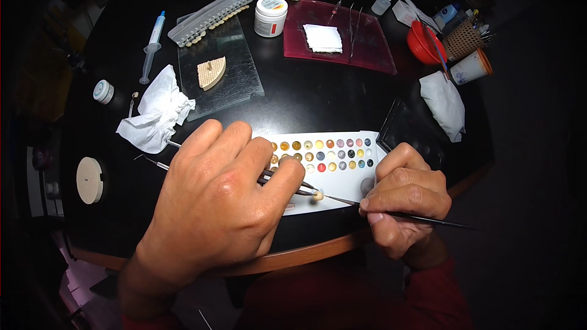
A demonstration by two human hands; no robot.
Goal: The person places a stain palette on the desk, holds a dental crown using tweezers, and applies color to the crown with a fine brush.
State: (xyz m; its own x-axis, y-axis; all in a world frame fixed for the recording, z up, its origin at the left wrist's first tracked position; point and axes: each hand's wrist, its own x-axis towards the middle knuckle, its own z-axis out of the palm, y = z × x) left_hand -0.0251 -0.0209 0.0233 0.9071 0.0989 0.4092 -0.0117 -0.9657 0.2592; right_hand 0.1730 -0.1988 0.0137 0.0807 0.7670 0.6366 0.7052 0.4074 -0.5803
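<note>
The tooth [318,195] sits between the two hands, over the near part of the white palette [345,182]; whether it touches the palette cannot be told. The left hand [220,189] is closed around dark tweezers [303,191], whose tips run rightward and slightly nearer, ending at the tooth's left side. The right hand [406,201] pinches a thin brush [344,200] between thumb and fingers, its handle trailing out to the right and nearer.

So the tooth lies right of the left hand and left of the right hand, closer to the left thumb than to the right fingertips. Brush and tweezers lie almost in one line, meeting at the tooth from opposite sides. The brush's point is at the tooth's right edge; contact there is too fine to make out. The tooth's own long axis is also too small to read. The rows of paints [332,154] lie on the far side of the tooth.
</note>
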